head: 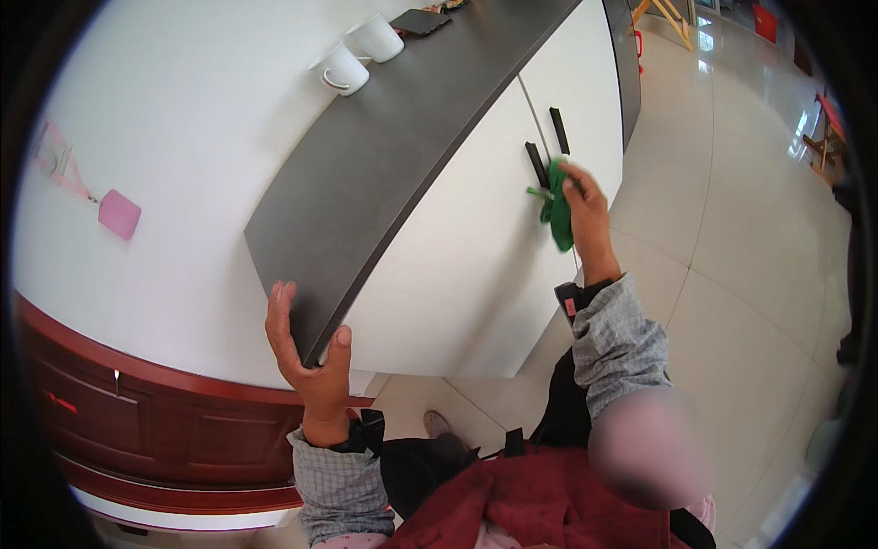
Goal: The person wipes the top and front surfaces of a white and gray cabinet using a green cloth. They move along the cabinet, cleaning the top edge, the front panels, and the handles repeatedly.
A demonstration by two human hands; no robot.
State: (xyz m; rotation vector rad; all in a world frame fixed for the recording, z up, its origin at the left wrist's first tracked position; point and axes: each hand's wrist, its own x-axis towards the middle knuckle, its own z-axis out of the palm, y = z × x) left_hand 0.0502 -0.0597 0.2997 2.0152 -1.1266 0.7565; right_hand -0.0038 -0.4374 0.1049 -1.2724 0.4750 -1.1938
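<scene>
My right hand point(586, 213) holds a bunched green cloth point(561, 213) against the white cabinet doors point(466, 233), just below two black door handles point(537, 165). Around the near corner of the cabinet's dark grey top point(343, 206), my left hand point(309, 350) rests with thumb and fingers spread apart, holding nothing loose. Two white mugs point(343, 68) stand on the cabinet top along the wall, and a dark flat object point(422, 22) lies beyond them.
A pink card holder point(120, 214) on a lanyard hangs on the white wall at left. Below it is a dark red wooden panelled door point(226, 432). Pale floor tiles point(741, 274) extend to the right, with a red-topped folding stool point(828, 130) at the far right edge.
</scene>
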